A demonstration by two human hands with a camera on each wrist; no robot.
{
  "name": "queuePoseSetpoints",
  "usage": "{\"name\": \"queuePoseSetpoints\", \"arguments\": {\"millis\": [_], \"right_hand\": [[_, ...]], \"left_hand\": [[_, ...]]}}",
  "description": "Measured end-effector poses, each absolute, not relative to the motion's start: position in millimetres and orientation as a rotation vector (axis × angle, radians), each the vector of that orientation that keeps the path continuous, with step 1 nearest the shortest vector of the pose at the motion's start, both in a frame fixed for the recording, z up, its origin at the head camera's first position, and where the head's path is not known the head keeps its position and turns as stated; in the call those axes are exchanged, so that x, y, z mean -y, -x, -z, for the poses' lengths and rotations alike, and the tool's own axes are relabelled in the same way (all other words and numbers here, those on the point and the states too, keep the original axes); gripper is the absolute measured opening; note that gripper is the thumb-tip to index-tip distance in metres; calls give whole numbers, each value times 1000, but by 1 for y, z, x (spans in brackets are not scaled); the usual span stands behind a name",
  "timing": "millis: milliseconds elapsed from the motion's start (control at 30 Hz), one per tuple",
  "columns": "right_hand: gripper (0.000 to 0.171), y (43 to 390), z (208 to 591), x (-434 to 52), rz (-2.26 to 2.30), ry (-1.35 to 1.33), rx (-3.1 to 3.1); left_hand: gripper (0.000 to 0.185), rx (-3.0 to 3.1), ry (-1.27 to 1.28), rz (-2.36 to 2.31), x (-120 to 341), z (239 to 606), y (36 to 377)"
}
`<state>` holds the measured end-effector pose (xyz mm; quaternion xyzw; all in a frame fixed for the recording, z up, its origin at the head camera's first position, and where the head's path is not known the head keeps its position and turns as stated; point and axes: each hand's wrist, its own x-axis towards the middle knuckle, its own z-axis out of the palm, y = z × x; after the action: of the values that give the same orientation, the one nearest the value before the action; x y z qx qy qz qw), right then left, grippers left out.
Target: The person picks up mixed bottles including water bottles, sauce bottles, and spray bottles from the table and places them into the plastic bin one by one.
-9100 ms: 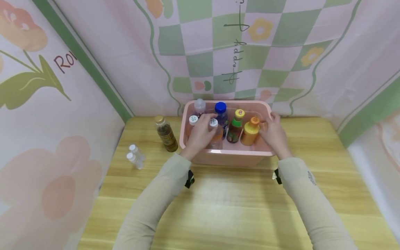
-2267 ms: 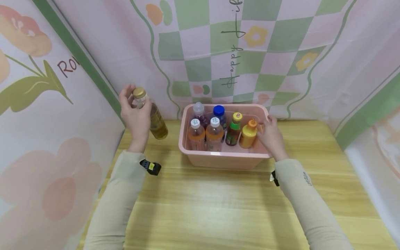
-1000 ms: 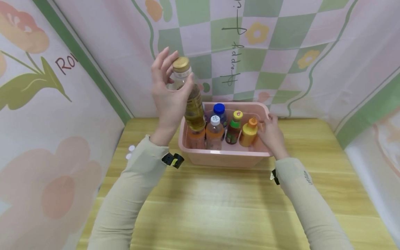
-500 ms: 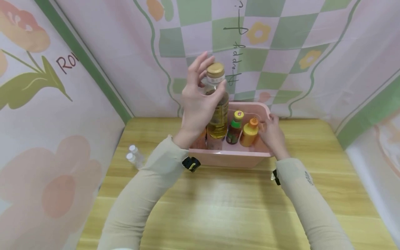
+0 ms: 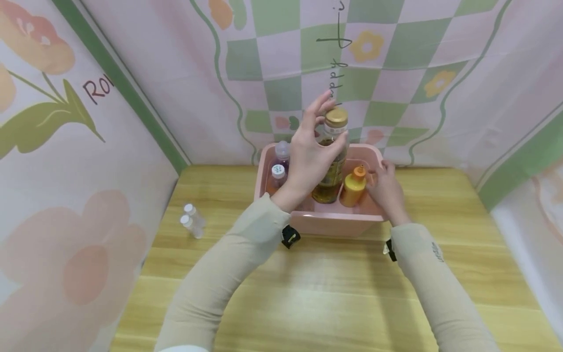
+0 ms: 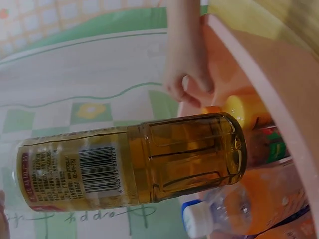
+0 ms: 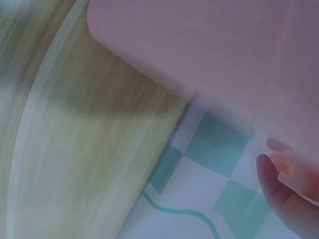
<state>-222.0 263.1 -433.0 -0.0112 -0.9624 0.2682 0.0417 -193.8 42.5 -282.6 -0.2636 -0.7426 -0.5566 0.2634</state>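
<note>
The head camera looks forward and down over the table (image 5: 308, 293) at the bin (image 5: 334, 222). The left wrist camera sits close beside the bottle (image 6: 139, 167), tipped sideways, sharing the bin. The right wrist camera views the bin's outer wall (image 7: 209, 55) from very near.

Amber tea bottle (image 5: 331, 168): clear glossy plastic, paper label, metallic gold cap. Bin (image 5: 334, 221): smooth matt pink plastic. Desk (image 5: 308, 288): pale wood-grain, satin.
</note>
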Motion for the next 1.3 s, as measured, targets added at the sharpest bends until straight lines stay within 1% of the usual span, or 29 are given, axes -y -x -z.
{"name": "queuePoseSetpoints", "arguments": {"millis": [400, 667, 1100, 1300], "right_hand": [[38, 221, 430, -258, -810, 21, 2943], [38, 222, 433, -260, -806, 24, 2939], [38, 220, 430, -259, -860, 55, 2949], [38, 220, 432, -260, -858, 55, 2944]], "left_hand": [[63, 2257, 706, 1426, -56, 313, 189], [61, 2397, 709, 1332, -63, 336, 194], [56, 2493, 603, 1361, -66, 363, 201], [58, 2527, 538, 1376, -66, 373, 204]]}}
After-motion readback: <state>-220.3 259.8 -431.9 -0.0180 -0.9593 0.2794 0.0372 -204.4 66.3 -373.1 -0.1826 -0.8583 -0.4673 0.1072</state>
